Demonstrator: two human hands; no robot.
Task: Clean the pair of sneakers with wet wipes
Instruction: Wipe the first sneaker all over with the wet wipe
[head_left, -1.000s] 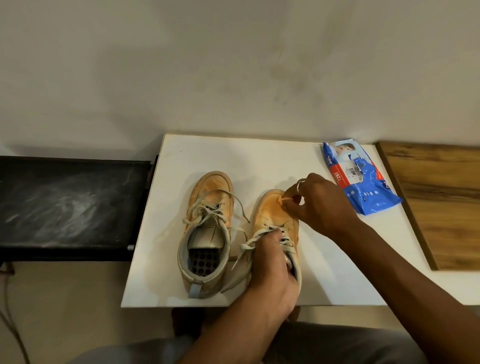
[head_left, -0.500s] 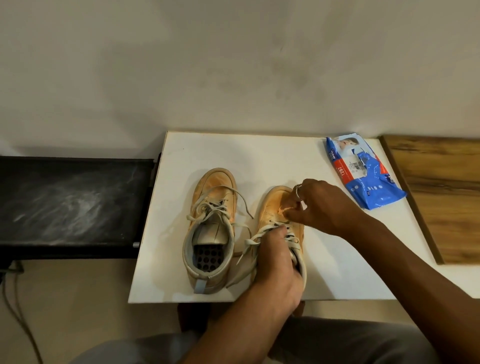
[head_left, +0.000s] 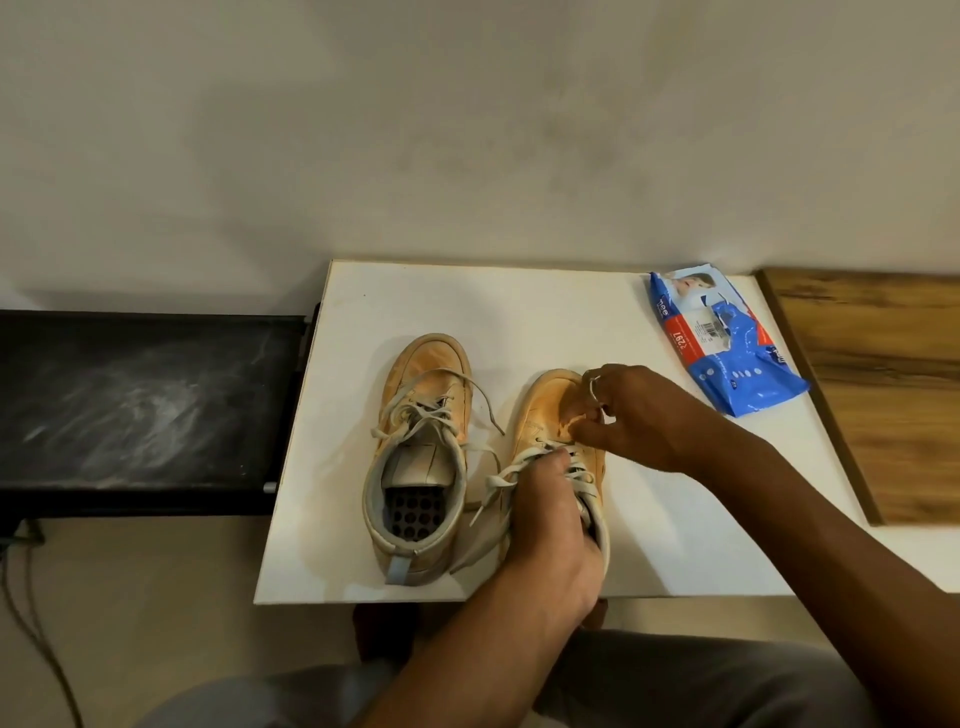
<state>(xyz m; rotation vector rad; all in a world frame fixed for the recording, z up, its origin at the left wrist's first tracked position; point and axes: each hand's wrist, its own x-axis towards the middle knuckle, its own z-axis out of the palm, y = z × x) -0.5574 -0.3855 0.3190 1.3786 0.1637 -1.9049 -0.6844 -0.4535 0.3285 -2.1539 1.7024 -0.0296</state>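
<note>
Two tan sneakers with pale laces stand side by side on the white table (head_left: 649, 519), toes toward the wall. The left sneaker (head_left: 426, 415) stands free, its opening facing up. My left hand (head_left: 550, 525) grips the right sneaker (head_left: 545, 410) at its collar and laces. My right hand (head_left: 628, 415) pinches a small crumpled wet wipe (head_left: 574, 422) and presses it on that shoe's upper just ahead of the laces. Most of the wipe is hidden by my fingers.
A blue and red pack of wet wipes (head_left: 722, 338) lies at the table's back right. A wooden board (head_left: 883, 384) borders the table on the right. A dusty black bench (head_left: 140, 410) stands to the left. A cable (head_left: 31, 623) runs down the floor.
My right hand has slid the wipe back from the toe toward the laces of the right sneaker. My left hand keeps its hold on the shoe's collar.
</note>
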